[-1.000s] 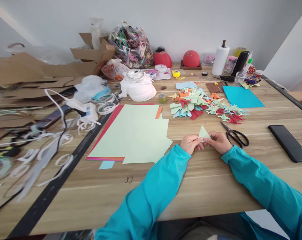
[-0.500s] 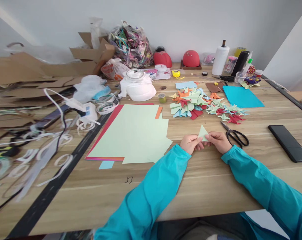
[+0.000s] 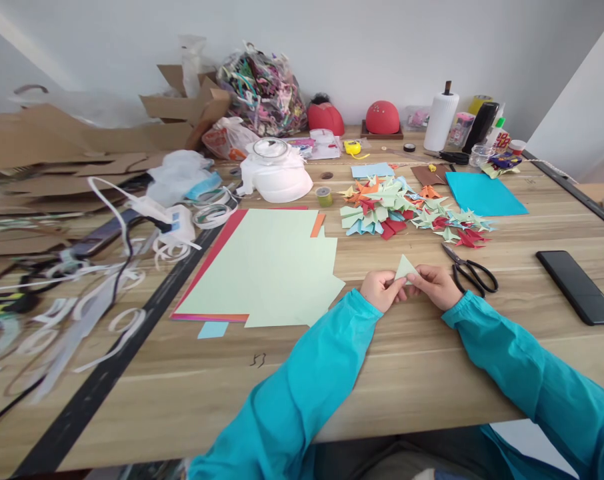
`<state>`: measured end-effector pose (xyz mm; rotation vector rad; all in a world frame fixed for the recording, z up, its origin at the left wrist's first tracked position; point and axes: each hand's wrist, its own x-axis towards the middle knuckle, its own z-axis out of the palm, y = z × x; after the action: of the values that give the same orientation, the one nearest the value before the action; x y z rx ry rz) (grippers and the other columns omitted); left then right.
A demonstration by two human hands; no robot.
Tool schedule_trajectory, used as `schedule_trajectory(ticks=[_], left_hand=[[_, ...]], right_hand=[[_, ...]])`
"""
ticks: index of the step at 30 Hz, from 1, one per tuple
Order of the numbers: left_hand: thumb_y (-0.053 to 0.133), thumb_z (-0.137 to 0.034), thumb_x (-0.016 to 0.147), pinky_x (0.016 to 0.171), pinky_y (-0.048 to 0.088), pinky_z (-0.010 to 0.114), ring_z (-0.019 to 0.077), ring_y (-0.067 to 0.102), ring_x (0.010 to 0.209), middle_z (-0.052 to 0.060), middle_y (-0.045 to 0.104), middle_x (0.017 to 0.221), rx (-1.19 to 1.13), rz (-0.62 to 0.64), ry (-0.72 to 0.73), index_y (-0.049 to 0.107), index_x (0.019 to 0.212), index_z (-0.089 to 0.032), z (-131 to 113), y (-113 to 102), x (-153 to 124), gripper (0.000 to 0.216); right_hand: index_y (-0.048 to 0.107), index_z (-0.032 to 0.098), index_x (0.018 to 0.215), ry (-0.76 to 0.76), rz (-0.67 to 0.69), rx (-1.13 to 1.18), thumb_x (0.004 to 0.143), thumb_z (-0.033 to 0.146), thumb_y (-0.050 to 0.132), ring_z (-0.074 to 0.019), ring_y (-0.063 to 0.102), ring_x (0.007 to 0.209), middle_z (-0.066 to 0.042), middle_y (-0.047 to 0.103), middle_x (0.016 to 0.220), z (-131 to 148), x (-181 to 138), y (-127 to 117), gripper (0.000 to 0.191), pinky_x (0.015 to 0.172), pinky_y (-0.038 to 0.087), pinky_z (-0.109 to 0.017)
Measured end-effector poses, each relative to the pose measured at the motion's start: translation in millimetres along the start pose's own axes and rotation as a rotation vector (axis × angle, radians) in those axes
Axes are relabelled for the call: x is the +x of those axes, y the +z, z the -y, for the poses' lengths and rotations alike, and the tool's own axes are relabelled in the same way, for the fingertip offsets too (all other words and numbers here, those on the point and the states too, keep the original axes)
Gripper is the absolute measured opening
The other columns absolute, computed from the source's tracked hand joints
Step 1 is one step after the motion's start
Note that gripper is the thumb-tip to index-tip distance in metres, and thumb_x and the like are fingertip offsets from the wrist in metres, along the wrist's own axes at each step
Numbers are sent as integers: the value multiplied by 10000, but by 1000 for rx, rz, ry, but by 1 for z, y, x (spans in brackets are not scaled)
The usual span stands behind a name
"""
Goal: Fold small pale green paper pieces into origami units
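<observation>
A small pale green paper triangle (image 3: pixel 405 267) stands point-up between my two hands, above the wooden table. My left hand (image 3: pixel 382 288) pinches its lower left corner between thumb and fingers. On the other side, my right hand (image 3: pixel 436 285) grips the lower right corner, thumb in front. The paper's bottom edge is partly hidden by my fingertips. Black-handled scissors (image 3: pixel 473 272) lie just right of my right hand. Beyond the hands is a pile of folded paper pieces (image 3: pixel 382 203) in green, orange, red and blue.
Large pale green sheets (image 3: pixel 262 267) lie left of my hands, near a light blue paper scrap (image 3: pixel 213 329). A black phone (image 3: pixel 579 287) rests at the right. Turquoise paper (image 3: pixel 487 194) and a thread spool (image 3: pixel 324 196) sit farther back. Cables and a power strip (image 3: pixel 179 227) clutter the left.
The paper triangle has dipped slightly and tilted, and my fingers have drawn a little closer together along its lower edge. Everything else on the table is unchanged.
</observation>
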<state>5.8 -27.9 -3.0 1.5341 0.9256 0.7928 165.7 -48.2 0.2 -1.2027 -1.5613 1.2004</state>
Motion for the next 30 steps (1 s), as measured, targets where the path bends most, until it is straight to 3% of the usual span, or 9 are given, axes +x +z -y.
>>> schedule_trajectory(ticks=[7,15,22,30], left_hand=[[523,-335,755,422,392,182,70,485,411,30,598,507,-5,3,-1,568,553,-123,-2,-1,0,296],[534,-349,741,404,380,182,72,490,405,29,606,507,-57,-4,-29,571,572,-121,-1,0,1,287],[560,-401,714,381,365,186,73,484,388,35,610,495,-124,-30,-47,575,568,-117,-1,0,3,320],[593,-447,677,366,362,197,78,477,364,40,615,488,-206,-88,-71,603,639,-104,3,0,7,345]], right_hand=[[551,149,659,4,53,-42,779,501,502,-99,508,527,-11,569,577,-4,1,-2,375,532,418,-230],[505,157,582,15,-15,-152,778,496,505,-76,417,461,13,519,498,0,0,-1,392,469,328,-215],[386,177,478,37,-158,-98,682,518,605,-54,314,393,46,433,390,0,1,0,453,405,232,-211],[509,159,553,34,-141,8,677,516,612,-69,421,426,20,534,459,-2,2,-2,391,453,323,-211]])
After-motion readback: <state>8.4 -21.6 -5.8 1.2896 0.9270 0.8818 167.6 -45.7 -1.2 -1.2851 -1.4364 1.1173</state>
